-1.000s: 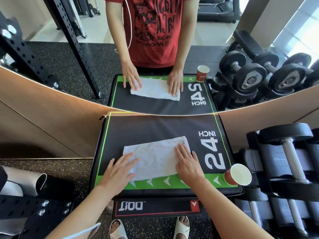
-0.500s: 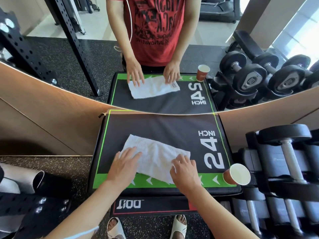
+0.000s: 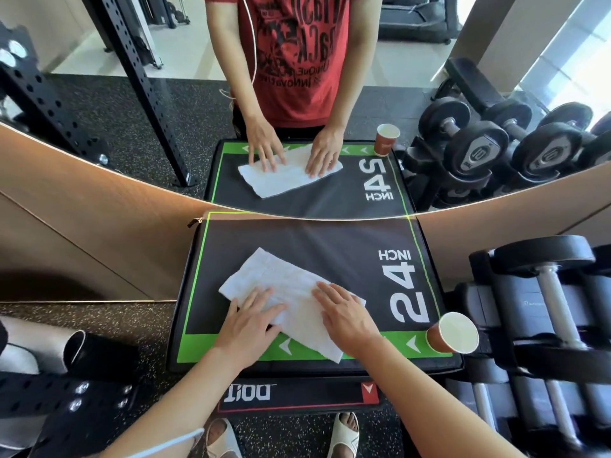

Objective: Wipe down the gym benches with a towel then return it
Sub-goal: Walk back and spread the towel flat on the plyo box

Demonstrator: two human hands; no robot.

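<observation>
Lying under both flat hands (image 3: 251,320) (image 3: 347,317): towel (image 3: 291,285).

Bare forearms, no sleeves in view, no rings or watch on the left hand (image 3: 250,327) or right hand (image 3: 347,320). Thin white cable (image 3: 172,441) by the left arm. Cream open-toe slides (image 3: 344,436) on both feet (mirror shows a red printed T-shirt (image 3: 297,51)).
</observation>
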